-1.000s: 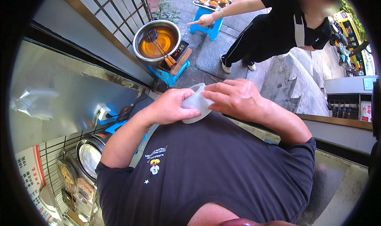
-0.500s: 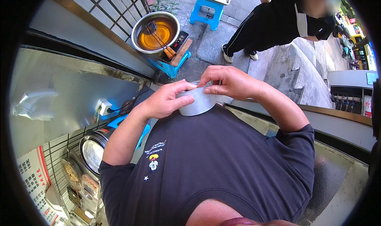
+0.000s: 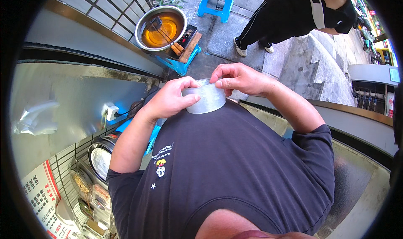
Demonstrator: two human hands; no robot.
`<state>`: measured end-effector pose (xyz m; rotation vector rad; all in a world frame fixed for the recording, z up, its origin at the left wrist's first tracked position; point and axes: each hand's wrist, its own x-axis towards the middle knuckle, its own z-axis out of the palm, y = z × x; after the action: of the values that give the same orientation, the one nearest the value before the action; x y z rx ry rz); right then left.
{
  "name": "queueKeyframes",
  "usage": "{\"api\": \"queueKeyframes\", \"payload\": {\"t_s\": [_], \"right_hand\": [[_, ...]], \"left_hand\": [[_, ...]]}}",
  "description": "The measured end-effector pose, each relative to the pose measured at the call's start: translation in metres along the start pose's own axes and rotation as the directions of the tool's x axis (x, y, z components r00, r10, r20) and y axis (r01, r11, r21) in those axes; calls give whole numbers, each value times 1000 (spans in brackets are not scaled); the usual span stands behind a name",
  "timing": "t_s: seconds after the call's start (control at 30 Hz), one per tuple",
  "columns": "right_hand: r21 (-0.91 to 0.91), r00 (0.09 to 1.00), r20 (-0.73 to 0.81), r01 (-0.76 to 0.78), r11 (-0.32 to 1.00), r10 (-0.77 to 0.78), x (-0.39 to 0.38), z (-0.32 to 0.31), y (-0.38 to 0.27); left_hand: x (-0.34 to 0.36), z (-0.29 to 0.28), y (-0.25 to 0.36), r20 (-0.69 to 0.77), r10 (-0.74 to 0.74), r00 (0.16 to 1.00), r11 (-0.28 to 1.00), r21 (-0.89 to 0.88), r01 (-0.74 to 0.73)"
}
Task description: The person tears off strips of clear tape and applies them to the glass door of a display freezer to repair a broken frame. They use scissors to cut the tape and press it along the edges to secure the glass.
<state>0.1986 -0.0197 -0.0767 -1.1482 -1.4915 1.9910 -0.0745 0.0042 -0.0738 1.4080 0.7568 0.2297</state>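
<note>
A person in a dark T-shirt point(image 3: 247, 163) holds a wide roll of translucent tape point(image 3: 206, 100) in front of the belly, the left hand point(image 3: 170, 100) closed around its left side, thumb across the outer face. The right hand point(image 3: 244, 80) is partly curled, thumb and forefinger touching the roll's upper right rim; whether they pinch it cannot be told. Beyond, a metal pot point(image 3: 175, 14) of amber liquid point(image 3: 168, 28) sits above a blue stool point(image 3: 180, 66), near another person in black point(image 3: 289, 16).
</note>
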Motion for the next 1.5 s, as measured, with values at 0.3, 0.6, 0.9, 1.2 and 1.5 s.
{"api": "queueKeyframes", "payload": {"t_s": [0.3,0.6,0.9,1.2,1.5], "right_hand": [[63,998,-40,-40,997,43,0,4,2],[64,995,-100,-11,998,17,1,8,1],[-877,658,-294,103,469,-693,-13,65,-13],[-964,589,-231,-28,266,-775,-1,78,-12],[-881,596,-395,-30,472,-699,-11,68,-17]], "left_hand": [[6,10,17,-119,-53,992,992,111,66],[3,6,14,-92,10,996,1000,23,-8],[-10,17,18,-313,47,949,992,129,-6],[-14,33,16,-438,321,840,861,505,-66],[-29,34,16,-485,209,849,926,376,-13]]}}
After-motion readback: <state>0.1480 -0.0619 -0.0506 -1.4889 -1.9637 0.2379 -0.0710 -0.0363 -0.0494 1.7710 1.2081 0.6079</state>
